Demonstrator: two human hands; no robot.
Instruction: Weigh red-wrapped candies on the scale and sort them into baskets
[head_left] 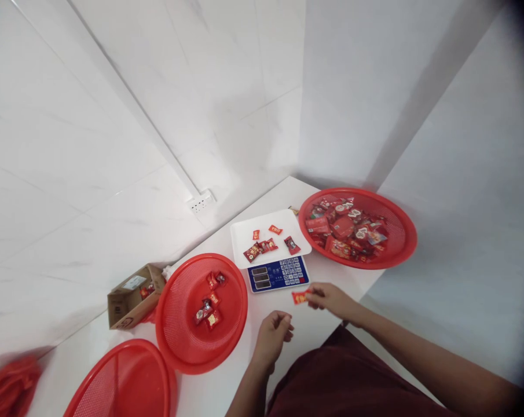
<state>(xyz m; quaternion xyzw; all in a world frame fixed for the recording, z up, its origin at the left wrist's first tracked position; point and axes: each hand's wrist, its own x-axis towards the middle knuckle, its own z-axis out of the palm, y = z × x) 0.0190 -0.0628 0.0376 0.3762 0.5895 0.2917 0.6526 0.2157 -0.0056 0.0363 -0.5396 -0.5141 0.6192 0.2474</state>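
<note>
My right hand pinches a small red-and-yellow wrapped candy in front of the scale. Beside it, my left hand hovers over the white table with its fingers curled in and nothing showing in them. A weighing scale with a blue keypad carries a white tray. Several wrapped candies lie on that tray. To the right, a red basket holds a heap of mixed red packets. A second red basket, left of the scale, has several wrapped candies in it.
A third red basket stands at the near left. Behind the baskets, an open cardboard box contains some red packets. Red plastic bags lie at the far left. The white table meets the walls, with a socket above it.
</note>
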